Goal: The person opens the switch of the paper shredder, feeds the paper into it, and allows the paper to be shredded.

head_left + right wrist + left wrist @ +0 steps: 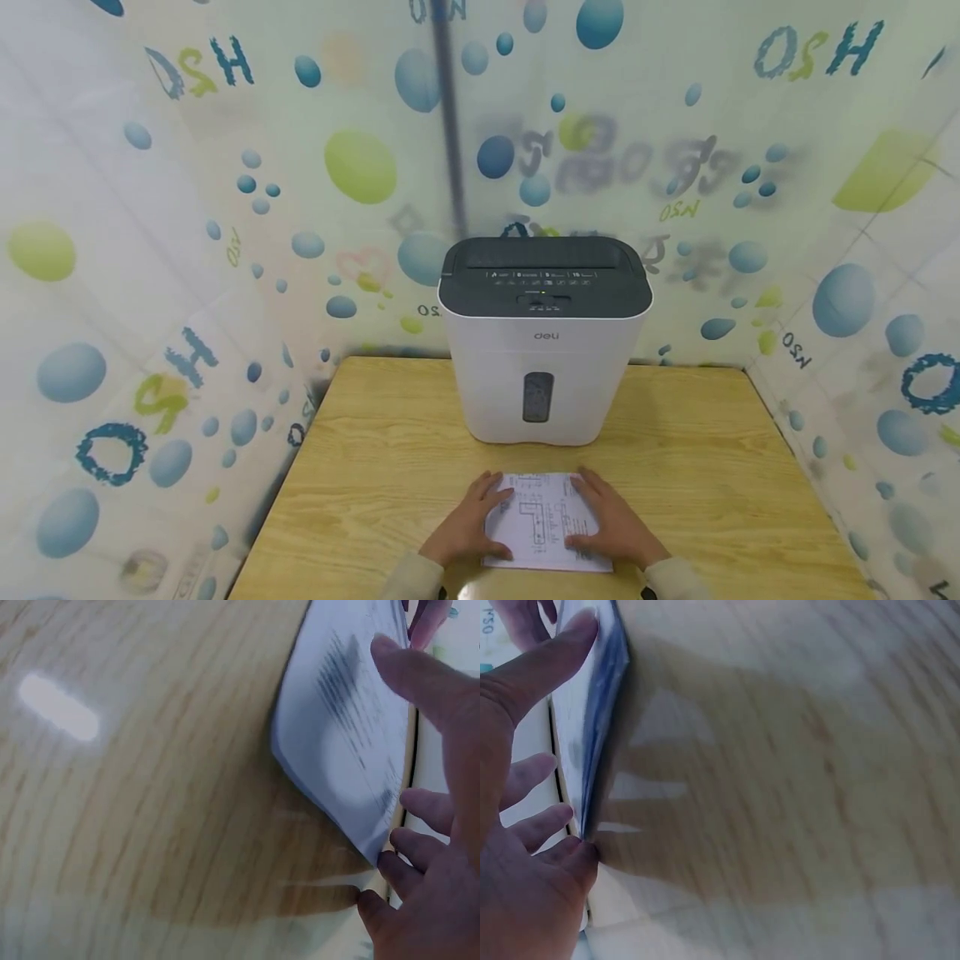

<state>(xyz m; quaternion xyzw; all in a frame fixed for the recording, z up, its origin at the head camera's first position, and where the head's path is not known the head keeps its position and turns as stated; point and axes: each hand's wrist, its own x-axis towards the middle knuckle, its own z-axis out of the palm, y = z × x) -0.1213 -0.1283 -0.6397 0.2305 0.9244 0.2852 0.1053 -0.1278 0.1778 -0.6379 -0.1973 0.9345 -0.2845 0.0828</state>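
Observation:
A small stack of white paper sheets (538, 523) with printed diagrams and text lies between my hands near the front of the wooden table. My left hand (468, 527) grips its left side, and my right hand (617, 528) grips the right side. In the left wrist view, the left thumb (544, 667) rests over the top sheet while the fingers reach the far edge. The right thumb (420, 671) likewise lies over the paper, its fingertips at the stack's corner. A white paper shredder (498, 367) with a dark top stands upright just beyond the stack.
The light wooden table (375, 467) extends to both sides of the paper. Behind it and along the sides hangs a patterned curtain (360, 100) with blue and green dots. The shredder's top panel (480, 304) bears a small lit green indicator.

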